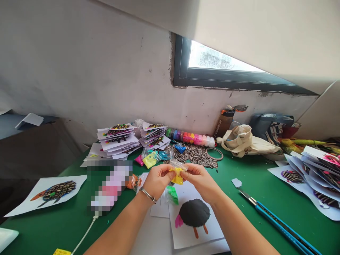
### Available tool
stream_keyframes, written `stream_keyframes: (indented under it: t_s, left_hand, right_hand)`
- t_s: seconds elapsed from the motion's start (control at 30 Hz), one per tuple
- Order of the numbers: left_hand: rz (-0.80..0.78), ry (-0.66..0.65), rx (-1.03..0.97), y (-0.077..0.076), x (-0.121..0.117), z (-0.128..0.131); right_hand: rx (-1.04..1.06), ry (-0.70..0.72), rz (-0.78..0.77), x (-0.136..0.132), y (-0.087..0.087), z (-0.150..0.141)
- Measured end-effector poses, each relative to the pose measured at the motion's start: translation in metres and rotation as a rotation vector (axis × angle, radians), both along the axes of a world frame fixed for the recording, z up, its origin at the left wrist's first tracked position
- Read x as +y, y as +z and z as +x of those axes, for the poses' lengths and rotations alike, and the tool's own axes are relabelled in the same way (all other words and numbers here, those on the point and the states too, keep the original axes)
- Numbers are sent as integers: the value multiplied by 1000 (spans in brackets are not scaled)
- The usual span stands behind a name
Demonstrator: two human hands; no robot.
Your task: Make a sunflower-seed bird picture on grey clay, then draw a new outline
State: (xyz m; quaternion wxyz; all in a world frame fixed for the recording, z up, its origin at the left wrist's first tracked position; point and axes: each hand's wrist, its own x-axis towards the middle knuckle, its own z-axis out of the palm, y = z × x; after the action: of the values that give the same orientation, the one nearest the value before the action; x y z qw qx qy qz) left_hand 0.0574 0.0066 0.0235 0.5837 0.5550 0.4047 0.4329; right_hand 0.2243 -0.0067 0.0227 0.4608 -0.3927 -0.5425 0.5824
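Note:
Both hands pinch a small clear plastic bag of yellow modelling clay (177, 180) in the middle of the view. My left hand (158, 180) has its fingers closed on the bag's left side, and my right hand (199, 181) grips the right side. Below them lies a white paper (183, 236) bearing a flat black clay oval (194, 212), a pink clay piece (179, 221) at its left and two orange-brown strips underneath. A bag of green clay (173, 195) rests on the paper's upper left corner, just under my hands.
Sunflower seeds (191, 156) are spread behind my hands, near a row of coloured clay tubs (191, 138). Stacks of picture cards (119, 141) stand at back left and right. A blue utility knife (276, 223) lies right, a white cable (86, 232) left, a brown bottle (224, 124) behind.

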Motion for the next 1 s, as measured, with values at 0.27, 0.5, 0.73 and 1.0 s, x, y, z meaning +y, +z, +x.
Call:
stream_keyframes:
  t_s: [0.27, 0.5, 0.73, 1.0]
  left_hand:
    - [67, 29, 106, 0, -2, 1]
    - [46, -12, 46, -4, 3, -2]
    - [24, -28, 93, -3, 4, -5]
    - [-106, -83, -72, -4, 2, -6]
  right_hand:
    - [-186, -46, 44, -2, -3, -2]
    - [-31, -36, -6, -3, 9, 3]
    - [-115, -84, 66, -5, 15, 7]
    - [-137, -100, 75, -2, 7, 8]
